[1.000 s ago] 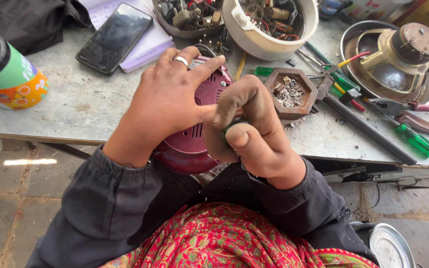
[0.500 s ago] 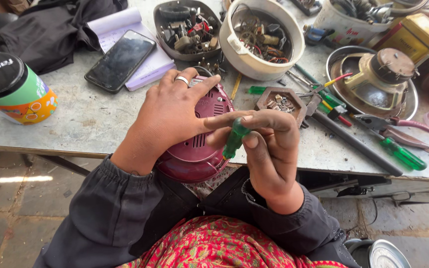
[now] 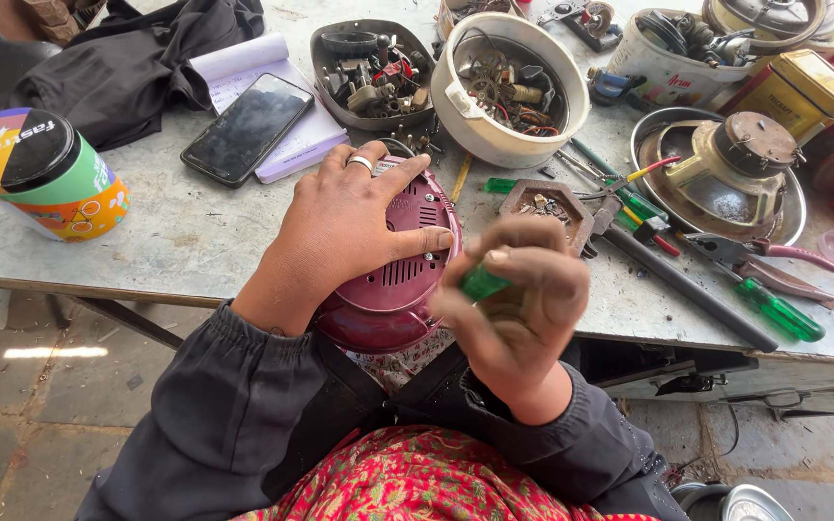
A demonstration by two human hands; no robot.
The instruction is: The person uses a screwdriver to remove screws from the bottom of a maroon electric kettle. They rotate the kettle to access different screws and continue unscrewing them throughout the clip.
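Observation:
A round maroon appliance housing [image 3: 393, 289] rests at the table's front edge, against my lap. My left hand [image 3: 345, 232], with a ring on one finger, lies flat on top of it and holds it down. My right hand [image 3: 518, 299] is blurred just right of the housing, its fingers closed on a green-handled screwdriver [image 3: 482, 283]. The screwdriver's tip is hidden by my fingers.
On the grey table [image 3: 176, 241]: a colourful can [image 3: 45, 174] at left, a phone [image 3: 247, 127] on a notepad, a white bowl [image 3: 509, 87] of parts, a small tray of screws [image 3: 544, 205], a motor in a metal dish [image 3: 726, 174], pliers [image 3: 774, 260], another green screwdriver [image 3: 779, 311].
My right hand has pulled back from the housing's edge toward me and to the right, still gripping the green screwdriver. The left hand stays on the housing. The view has shifted slightly.

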